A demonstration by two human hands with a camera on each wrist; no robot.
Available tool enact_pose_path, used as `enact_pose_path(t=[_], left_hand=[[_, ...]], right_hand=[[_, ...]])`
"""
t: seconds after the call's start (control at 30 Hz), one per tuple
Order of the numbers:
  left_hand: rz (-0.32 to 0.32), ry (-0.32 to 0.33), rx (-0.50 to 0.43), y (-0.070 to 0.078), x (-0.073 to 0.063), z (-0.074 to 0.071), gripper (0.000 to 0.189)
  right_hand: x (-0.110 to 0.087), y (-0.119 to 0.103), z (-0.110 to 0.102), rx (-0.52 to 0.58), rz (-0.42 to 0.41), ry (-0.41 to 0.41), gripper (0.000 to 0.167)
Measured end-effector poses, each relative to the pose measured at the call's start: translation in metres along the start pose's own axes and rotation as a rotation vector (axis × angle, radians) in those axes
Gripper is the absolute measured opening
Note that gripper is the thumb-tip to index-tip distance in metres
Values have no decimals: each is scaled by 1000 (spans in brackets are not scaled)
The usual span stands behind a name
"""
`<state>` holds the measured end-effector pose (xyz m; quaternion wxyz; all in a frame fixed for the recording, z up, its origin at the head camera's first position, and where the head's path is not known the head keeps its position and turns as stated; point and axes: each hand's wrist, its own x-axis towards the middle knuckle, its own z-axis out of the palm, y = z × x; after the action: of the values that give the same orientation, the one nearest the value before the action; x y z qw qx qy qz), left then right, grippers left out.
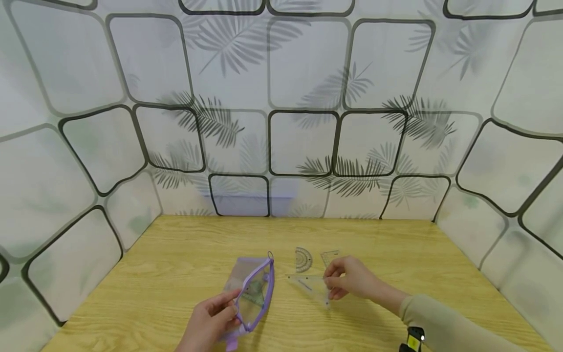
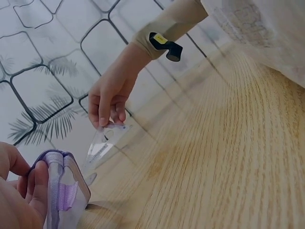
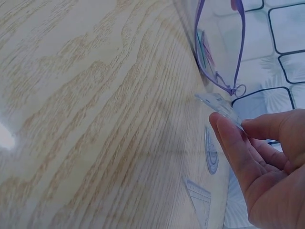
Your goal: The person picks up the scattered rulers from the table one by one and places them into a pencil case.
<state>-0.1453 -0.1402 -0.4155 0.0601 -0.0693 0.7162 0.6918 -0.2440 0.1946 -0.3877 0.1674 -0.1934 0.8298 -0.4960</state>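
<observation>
place: curtained-off booth | wood-grain tabletop [image 1: 374,239] | leaf-print curtains [image 1: 303,73], three sides

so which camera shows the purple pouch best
The head view: it shows the pouch nearly whole and open, though the left hand covers part. The left wrist view shows one end; the right wrist view crops it at the top.
</observation>
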Motion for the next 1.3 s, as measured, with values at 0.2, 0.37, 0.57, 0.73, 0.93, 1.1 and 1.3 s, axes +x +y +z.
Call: enact_pose_path(t=[0.2,0.37,0.57,0.73,0.93,1.1,1.3], left_hand=[[11,-89,-21,0,-1,-3,49],[1,-126,-40,2,-1,-4,51],[-11,-151,-53,3,-1,-4,52],[-19,-160,-52,2,-1,-5,53],[-11,-161,-68,3,0,-4,53],[-4,-169,-76,3,0,-4,54],[-2,-160,-80,2,1,-4,53]], right_hand=[[1,3,2,14,0,-6,20],[1,4,3,34,8,-12,22],[1,3,6,59,17,-9,22],[0,0,7,68,29,-7,22],[1,-6,8,76,42,-3,21],[3,-8,11,76,28,0,21],[5,-11,14,93,22,-6,20]])
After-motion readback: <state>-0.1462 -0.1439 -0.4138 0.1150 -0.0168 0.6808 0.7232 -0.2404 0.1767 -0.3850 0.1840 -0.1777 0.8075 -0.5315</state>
